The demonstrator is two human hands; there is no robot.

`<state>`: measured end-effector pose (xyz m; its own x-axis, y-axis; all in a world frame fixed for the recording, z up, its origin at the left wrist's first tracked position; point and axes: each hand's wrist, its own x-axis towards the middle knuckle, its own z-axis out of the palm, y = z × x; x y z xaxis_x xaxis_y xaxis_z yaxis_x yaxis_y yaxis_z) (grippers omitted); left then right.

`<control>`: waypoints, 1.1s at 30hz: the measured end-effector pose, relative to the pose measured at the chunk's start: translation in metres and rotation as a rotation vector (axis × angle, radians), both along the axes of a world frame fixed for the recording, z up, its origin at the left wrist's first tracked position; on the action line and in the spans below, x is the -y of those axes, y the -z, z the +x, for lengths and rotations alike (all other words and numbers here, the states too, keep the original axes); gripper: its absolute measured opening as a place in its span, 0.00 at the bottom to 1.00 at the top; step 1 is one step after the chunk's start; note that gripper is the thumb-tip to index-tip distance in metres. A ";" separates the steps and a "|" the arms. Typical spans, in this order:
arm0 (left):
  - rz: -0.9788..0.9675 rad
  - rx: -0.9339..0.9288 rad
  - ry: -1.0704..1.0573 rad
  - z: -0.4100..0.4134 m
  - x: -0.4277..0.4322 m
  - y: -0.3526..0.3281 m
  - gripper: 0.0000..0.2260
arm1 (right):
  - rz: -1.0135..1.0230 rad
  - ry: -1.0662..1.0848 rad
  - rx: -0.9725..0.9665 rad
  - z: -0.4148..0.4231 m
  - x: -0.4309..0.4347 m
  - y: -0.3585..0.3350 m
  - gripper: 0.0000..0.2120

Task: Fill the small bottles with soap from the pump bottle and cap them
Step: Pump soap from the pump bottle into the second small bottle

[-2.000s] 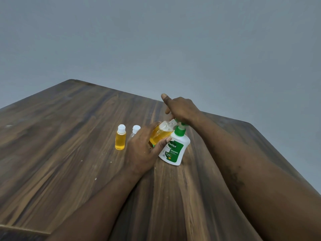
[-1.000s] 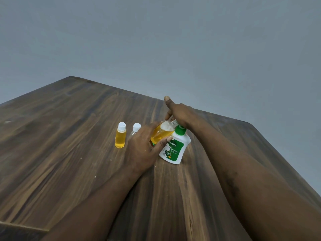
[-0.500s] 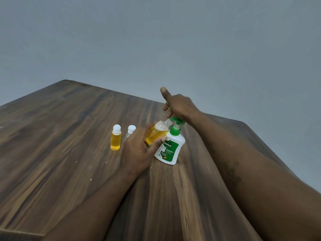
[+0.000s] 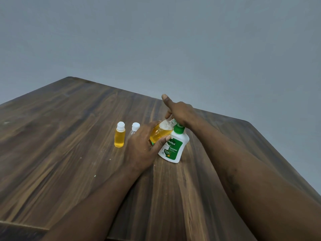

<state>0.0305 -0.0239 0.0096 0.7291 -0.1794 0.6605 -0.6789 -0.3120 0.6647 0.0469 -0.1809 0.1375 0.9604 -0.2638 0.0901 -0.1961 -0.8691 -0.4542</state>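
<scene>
Three small bottles and one pump bottle (image 4: 173, 150) are on the tabletop (image 4: 60, 162). Two stand capped: a full bottle (image 4: 119, 137) of yellow soap and a clear bottle (image 4: 134, 128) beside it. The left hand (image 4: 144, 146) grips the third bottle (image 4: 160, 132), tilted and part-filled, with its mouth at the pump's nozzle. The right hand (image 4: 180, 112) curls its fingers over the pump head, thumb stuck out.
</scene>
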 end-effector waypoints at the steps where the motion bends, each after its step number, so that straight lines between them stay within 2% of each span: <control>1: -0.007 -0.006 0.001 0.000 0.000 0.000 0.25 | 0.005 0.003 0.017 0.000 0.000 -0.004 0.42; 7: -0.041 -0.007 0.000 -0.003 0.001 -0.005 0.24 | 0.087 -0.004 0.055 0.002 0.006 -0.026 0.42; 12: -0.032 -0.013 0.007 -0.001 0.000 -0.004 0.24 | 0.060 -0.013 -0.051 0.002 0.000 -0.004 0.42; 19: -0.007 0.001 0.003 0.000 0.001 -0.002 0.25 | 0.037 -0.011 -0.048 0.002 -0.002 0.001 0.42; 29: -0.067 0.003 0.009 -0.001 0.001 -0.002 0.24 | 0.090 0.043 0.118 0.003 0.004 -0.024 0.41; 33: -0.055 0.011 0.008 -0.001 0.002 -0.003 0.24 | 0.004 0.037 0.024 0.005 -0.002 -0.012 0.41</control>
